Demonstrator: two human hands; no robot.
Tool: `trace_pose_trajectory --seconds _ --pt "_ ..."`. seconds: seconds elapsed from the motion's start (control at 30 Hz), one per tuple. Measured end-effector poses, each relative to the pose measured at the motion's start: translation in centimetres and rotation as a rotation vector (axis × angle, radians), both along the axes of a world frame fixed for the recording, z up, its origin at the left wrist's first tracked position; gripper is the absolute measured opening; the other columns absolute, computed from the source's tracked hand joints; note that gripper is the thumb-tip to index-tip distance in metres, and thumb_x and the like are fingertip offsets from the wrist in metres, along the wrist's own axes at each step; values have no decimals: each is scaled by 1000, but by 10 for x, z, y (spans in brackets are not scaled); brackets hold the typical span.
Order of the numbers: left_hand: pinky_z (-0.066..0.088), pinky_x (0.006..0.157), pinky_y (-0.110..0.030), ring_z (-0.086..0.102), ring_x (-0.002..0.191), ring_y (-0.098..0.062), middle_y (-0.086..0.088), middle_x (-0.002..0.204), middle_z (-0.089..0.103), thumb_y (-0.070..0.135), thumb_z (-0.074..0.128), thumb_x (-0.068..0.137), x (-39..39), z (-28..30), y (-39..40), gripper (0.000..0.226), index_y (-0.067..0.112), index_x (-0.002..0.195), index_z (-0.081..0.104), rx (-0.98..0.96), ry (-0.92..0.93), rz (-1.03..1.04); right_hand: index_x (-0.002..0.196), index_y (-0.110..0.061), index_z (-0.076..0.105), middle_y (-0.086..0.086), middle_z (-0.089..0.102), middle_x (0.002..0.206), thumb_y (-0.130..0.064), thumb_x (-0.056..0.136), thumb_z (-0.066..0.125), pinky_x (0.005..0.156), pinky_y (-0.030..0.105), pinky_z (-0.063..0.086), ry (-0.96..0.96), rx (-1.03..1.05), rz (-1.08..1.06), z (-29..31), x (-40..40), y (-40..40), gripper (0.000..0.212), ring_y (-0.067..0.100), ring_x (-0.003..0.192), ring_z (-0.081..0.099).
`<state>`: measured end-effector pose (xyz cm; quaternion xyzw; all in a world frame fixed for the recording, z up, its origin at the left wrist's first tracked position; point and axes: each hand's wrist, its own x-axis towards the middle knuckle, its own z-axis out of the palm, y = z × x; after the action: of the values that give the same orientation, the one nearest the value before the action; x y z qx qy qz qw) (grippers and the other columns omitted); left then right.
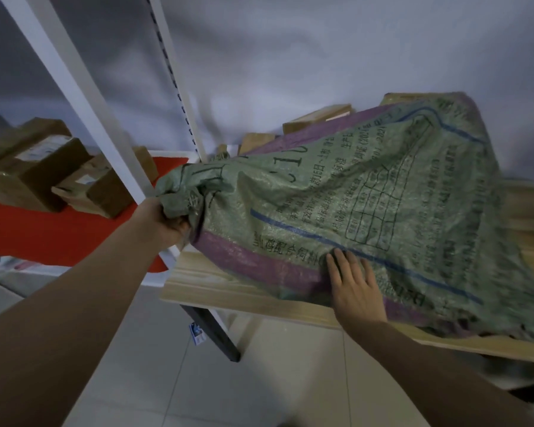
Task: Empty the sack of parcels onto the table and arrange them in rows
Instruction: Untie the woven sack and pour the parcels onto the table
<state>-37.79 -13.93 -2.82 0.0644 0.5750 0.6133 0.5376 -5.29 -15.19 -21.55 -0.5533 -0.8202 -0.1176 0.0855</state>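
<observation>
A large green woven sack point(383, 198) with purple bands, a blue line and black print lies bulging across the wooden table point(216, 288). My left hand point(170, 224) grips its bunched corner at the table's left end. My right hand point(356, 288) rests flat, fingers spread, on the sack's near side. Behind the sack, brown cardboard parcels point(318, 117) show along the wall. What the sack holds is hidden.
A white metal shelving unit point(84, 97) stands to the left, its red shelf point(43, 235) carrying several brown boxes point(34, 167). A grey wall runs behind the table. Light floor tiles and a dark table leg point(216, 332) lie below.
</observation>
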Motion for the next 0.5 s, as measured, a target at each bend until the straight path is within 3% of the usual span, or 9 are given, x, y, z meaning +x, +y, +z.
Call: trace_pose_trajectory --seconds 0.1,0.2,0.3,0.4,0.47,0.5 --pt "52 40 -23 66 47 -17 -7 59 68 16 34 105 -9 -5 3 33 8 85 60 -8 4 26 112 -2 71 19 62 127 -5 72 66 106 54 25 -26 55 19 0 16 7 40 38 123 51" --pt "56 52 -32 61 70 -20 -8 85 64 13 39 104 -25 -31 3 21 10 107 59 -128 179 -60 92 -10 76 14 65 117 -15 72 60 101 54 31 3 54 9 -3 30 7 26 34 116 49" --pt "56 69 -51 65 84 -34 -16 107 67 8 57 95 -26 -67 -3 25 7 120 57 -381 433 -160 91 -13 76 14 66 115 -20 73 60 98 51 35 73 50 -21 -9 40 0 25 34 111 51" --pt "53 87 -48 64 93 -34 -18 113 64 8 62 92 -7 -91 -8 36 6 127 52 -395 525 -116 94 -12 74 14 65 113 -22 75 55 95 49 34 132 49 -36 -11 48 -11 28 34 106 55" --pt "46 102 -49 58 115 -34 -13 129 57 27 50 97 -10 -127 3 44 9 137 47 -419 719 -21 93 -11 72 13 65 110 -25 74 51 92 47 32 146 33 -17 -12 55 -18 32 33 103 53" --pt "39 108 -46 53 122 -32 -10 136 55 41 34 99 -19 -154 14 50 12 138 49 -447 874 115 91 -11 71 13 64 108 -23 72 54 90 46 32 155 25 -14 -12 60 -20 29 33 102 52"
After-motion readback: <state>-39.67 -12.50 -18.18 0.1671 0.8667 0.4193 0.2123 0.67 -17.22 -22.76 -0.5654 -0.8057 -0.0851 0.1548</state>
